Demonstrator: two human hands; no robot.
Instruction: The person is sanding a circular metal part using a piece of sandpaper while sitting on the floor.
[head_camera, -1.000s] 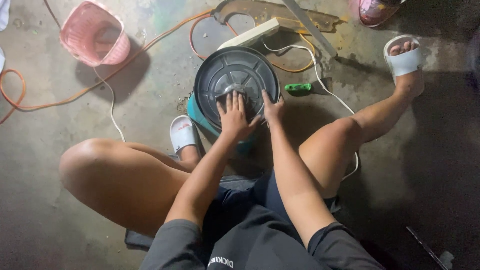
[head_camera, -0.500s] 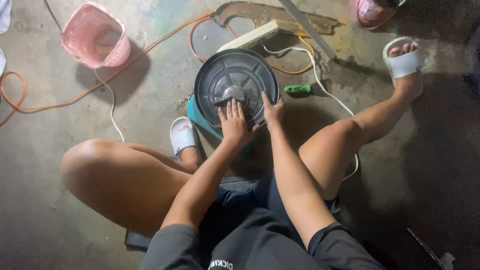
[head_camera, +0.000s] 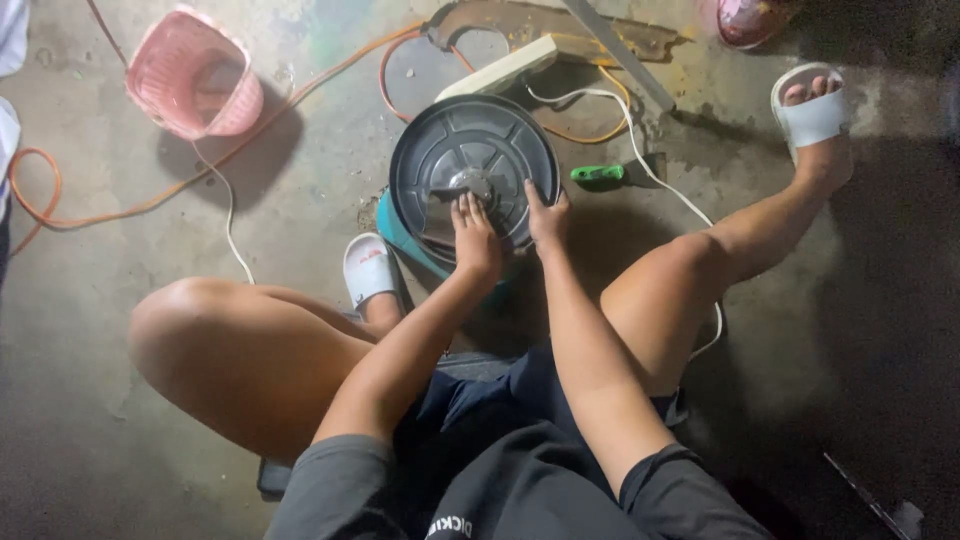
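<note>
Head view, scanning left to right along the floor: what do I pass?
Orange cable loop → pink basket → white sandal by the left knee → left hand on the round grey disc → right hand → green-handled tool → white sandal on the outstretched foot.

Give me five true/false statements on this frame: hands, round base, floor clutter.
1. Both hands rest on the round grey base. True: left hand, right hand.
2. The green-handled tool is held in the right hand. False: it lies on the floor beside the base, untouched.
3. A pink basket sits on the floor, apart from the base. True.
4. The person is barefoot. False: a white slide sandal is on the outstretched foot, and another shows near the base.
5. An orange cable runs across the concrete floor. True.
</note>
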